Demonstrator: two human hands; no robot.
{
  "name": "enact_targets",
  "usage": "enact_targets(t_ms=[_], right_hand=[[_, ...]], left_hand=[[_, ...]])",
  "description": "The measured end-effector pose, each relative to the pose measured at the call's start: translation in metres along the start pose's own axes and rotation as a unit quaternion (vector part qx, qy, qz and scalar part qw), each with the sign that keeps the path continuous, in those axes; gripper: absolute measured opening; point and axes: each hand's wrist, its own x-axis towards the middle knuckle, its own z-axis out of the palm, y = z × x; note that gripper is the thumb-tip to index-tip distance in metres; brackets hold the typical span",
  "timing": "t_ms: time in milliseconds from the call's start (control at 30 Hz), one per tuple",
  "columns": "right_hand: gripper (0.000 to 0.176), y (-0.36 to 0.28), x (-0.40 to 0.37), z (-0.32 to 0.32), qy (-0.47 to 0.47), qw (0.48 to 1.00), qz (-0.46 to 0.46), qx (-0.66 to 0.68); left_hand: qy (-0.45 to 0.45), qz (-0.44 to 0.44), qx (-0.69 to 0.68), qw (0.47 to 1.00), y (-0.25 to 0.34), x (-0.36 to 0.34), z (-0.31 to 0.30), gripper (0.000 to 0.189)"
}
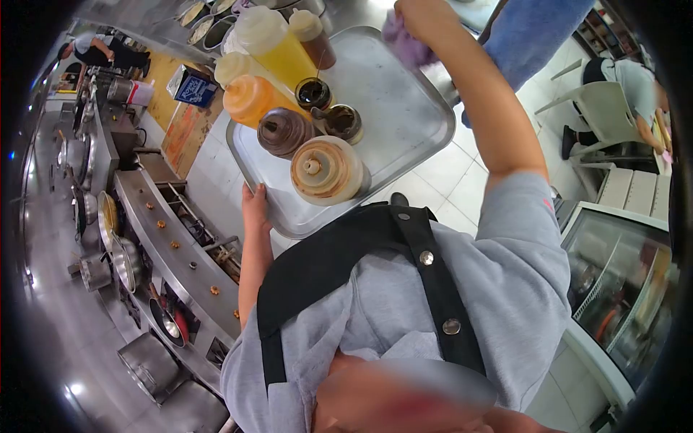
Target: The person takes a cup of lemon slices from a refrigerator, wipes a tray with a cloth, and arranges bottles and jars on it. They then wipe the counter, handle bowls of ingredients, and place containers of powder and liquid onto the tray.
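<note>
A steel tray (404, 115) is held up in front of my chest. My left hand (254, 206) grips its near left rim. At the tray's far edge, my right hand (415, 18) presses a purple cloth (401, 40) on it. On the tray's left half stand several squeeze bottles: a yellow one (278, 47), an orange one (253, 97), a dark brown one (285, 130) and a sauce-streaked tan one (325, 169). Two small open jars (314, 92) of dark sauce stand among them. The tray's right half is bare metal.
A long steel cooking line (173, 245) with woks, pots and burners runs down the left. A person (101, 50) bends over at its far end. Someone in blue (534, 36) stands just beyond the tray. Another person sits on a white chair (603, 108). A glass display case (621, 281) stands at right.
</note>
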Motion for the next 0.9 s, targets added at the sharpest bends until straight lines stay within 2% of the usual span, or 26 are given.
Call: enact_targets(t_ms=[100,167,233,300,367,467,567,667,700,733,833,900], right_hand=[[0.037,-0.003,0.014,0.036,0.100,0.991,-0.060,-0.059],[0.064,-0.011,0.017,0.071,0.019,0.984,-0.156,0.086],[0.078,-0.013,-0.002,0.121,-0.030,0.908,-0.327,0.260],[0.088,-0.032,-0.050,0.130,-0.109,0.834,-0.356,0.407],[0.086,-0.057,-0.077,0.156,-0.032,0.822,-0.329,0.464],[0.081,-0.080,-0.099,0.152,-0.016,0.882,-0.220,0.416],[0.079,-0.076,-0.083,0.165,0.072,0.880,-0.180,0.434],[0.076,-0.052,-0.039,0.175,0.114,0.857,-0.072,0.497],[0.079,-0.041,-0.016,0.176,0.128,0.863,-0.067,0.484],[0.080,-0.032,0.007,0.178,0.150,0.861,-0.100,0.476],[0.078,-0.026,0.042,0.168,0.301,0.865,-0.106,0.388],[0.077,-0.032,0.042,0.163,0.365,0.850,-0.073,0.373]], left_hand=[[0.001,-0.016,-0.003,1.000,0.000,0.002,0.001,0.035],[0.001,-0.025,-0.007,1.000,-0.002,0.003,-0.001,0.036],[-0.002,-0.026,-0.005,1.000,-0.005,0.005,-0.002,0.036],[0.001,-0.022,-0.002,1.000,-0.002,0.003,-0.001,0.036],[0.003,-0.022,0.002,1.000,-0.001,0.002,0.000,0.036],[0.009,-0.027,0.016,0.999,0.001,0.001,0.001,0.035],[0.023,-0.019,0.030,0.999,0.005,-0.001,0.003,0.034],[0.026,-0.008,0.018,0.999,-0.010,0.008,-0.005,0.033],[0.022,-0.017,0.010,1.000,-0.008,0.005,-0.003,0.033],[0.018,-0.025,0.003,1.000,-0.005,0.003,0.000,0.033],[0.027,-0.026,0.047,0.998,0.002,-0.002,0.003,0.031],[0.028,-0.014,0.052,0.998,0.006,-0.005,0.006,0.030]])
